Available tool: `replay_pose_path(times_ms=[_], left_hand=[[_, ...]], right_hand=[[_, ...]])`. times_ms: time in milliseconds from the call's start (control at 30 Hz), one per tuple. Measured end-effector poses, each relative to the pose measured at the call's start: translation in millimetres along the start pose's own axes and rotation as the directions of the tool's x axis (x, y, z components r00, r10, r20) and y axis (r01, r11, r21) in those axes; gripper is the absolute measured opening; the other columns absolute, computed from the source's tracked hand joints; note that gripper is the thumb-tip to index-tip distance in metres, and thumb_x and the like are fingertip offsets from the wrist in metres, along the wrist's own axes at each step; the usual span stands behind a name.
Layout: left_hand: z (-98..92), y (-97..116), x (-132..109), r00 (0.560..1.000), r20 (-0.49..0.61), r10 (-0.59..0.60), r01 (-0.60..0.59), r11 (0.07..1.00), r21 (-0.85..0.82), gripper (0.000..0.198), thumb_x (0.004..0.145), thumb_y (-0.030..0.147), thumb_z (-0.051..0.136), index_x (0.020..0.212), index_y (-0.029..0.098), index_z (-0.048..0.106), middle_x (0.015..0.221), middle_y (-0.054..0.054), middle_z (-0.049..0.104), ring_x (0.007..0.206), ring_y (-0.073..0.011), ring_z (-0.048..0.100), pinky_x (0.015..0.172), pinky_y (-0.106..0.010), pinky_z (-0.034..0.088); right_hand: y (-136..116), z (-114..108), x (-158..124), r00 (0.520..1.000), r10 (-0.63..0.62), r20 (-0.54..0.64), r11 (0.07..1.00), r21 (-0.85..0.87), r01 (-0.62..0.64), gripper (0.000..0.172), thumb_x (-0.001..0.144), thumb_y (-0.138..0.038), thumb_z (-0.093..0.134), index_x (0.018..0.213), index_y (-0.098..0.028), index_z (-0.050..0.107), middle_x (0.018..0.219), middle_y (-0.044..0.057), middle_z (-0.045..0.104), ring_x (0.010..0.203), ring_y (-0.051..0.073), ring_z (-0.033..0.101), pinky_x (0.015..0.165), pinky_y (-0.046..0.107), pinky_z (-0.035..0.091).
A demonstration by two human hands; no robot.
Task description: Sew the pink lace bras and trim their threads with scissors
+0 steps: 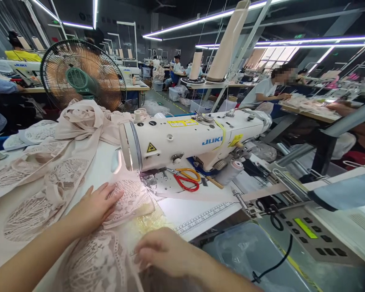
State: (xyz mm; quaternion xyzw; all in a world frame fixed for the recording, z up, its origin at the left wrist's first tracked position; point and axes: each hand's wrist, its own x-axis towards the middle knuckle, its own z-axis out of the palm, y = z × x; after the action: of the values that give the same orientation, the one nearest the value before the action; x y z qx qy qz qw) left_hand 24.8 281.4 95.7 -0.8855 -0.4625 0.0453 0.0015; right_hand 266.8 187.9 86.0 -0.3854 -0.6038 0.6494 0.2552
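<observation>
Pale pink lace fabric [129, 200] lies under the needle end of a white sewing machine [182, 138]. My left hand [94, 209] rests flat on its left side, fingers stretched out. Closer to me, my right hand [161, 247] is curled, thumb and fingers together at the edge of a lace garment piece [94, 259] that hangs toward my lap. Its fingertips are partly hidden and a little blurred. Between the hands and the machine bed shows a shiny yellowish sheer patch [146, 221].
Red-and-yellow-handled scissors [187, 178] lie on the machine bed, near a thread spool [231, 172]. A ruler strip [203, 217] runs along the table edge. More lace pieces [39, 194] cover the left side. A large fan [82, 77] stands behind; a control panel [313, 235] sits right. Co-workers sit around.
</observation>
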Motion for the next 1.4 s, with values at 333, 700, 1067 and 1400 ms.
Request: replay_pose_path(times_ms=[333, 700, 1067, 1400], left_hand=[[13.6, 73, 25, 0.938, -0.26, 0.228, -0.247, 0.968, -0.039, 0.043, 0.086, 0.032, 0.047, 0.124, 0.013, 0.053, 0.125, -0.016, 0.058, 0.107, -0.0305, 0.056, 0.087, -0.044, 0.048], [31.2, 47, 31, 0.828, -0.411, 0.38, -0.403, 0.914, 0.033, 0.038, 0.087, 0.032, 0.047, 0.122, 0.02, 0.055, 0.121, -0.011, 0.061, 0.109, -0.0308, 0.053, 0.089, -0.045, 0.045], [29.0, 39, 37, 0.824, -0.428, 0.372, -0.426, 0.904, -0.035, 0.032, 0.087, 0.025, 0.046, 0.117, 0.021, 0.056, 0.115, -0.013, 0.061, 0.103, -0.0299, 0.056, 0.084, -0.049, 0.048], [21.5, 36, 36, 0.796, -0.352, 0.493, -0.503, 0.862, 0.069, 0.031, 0.092, 0.017, 0.037, 0.114, 0.02, 0.057, 0.115, -0.011, 0.064, 0.098, -0.0243, 0.06, 0.081, -0.04, 0.05]], right_hand=[[11, -86, -1, 0.84, -0.42, -0.345, 0.677, -0.735, 0.036, 0.024, 0.085, -0.019, 0.045, 0.089, -0.018, 0.069, 0.081, 0.006, 0.063, 0.074, 0.017, 0.059, 0.065, 0.027, 0.046], [26, -146, -23, 0.673, -0.478, -0.565, 0.536, -0.794, -0.286, 0.026, 0.086, -0.02, 0.044, 0.09, -0.018, 0.07, 0.091, 0.008, 0.068, 0.085, 0.02, 0.062, 0.078, 0.032, 0.05], [44, -183, -40, 0.588, -0.432, -0.684, 0.35, -0.728, -0.59, 0.029, 0.086, -0.017, 0.042, 0.097, -0.011, 0.068, 0.11, 0.015, 0.066, 0.1, 0.026, 0.06, 0.09, 0.038, 0.043], [41, -183, -37, 0.619, -0.295, -0.728, 0.183, -0.679, -0.711, 0.033, 0.085, -0.011, 0.041, 0.107, -0.012, 0.066, 0.092, 0.016, 0.067, 0.085, 0.028, 0.062, 0.074, 0.036, 0.044]])
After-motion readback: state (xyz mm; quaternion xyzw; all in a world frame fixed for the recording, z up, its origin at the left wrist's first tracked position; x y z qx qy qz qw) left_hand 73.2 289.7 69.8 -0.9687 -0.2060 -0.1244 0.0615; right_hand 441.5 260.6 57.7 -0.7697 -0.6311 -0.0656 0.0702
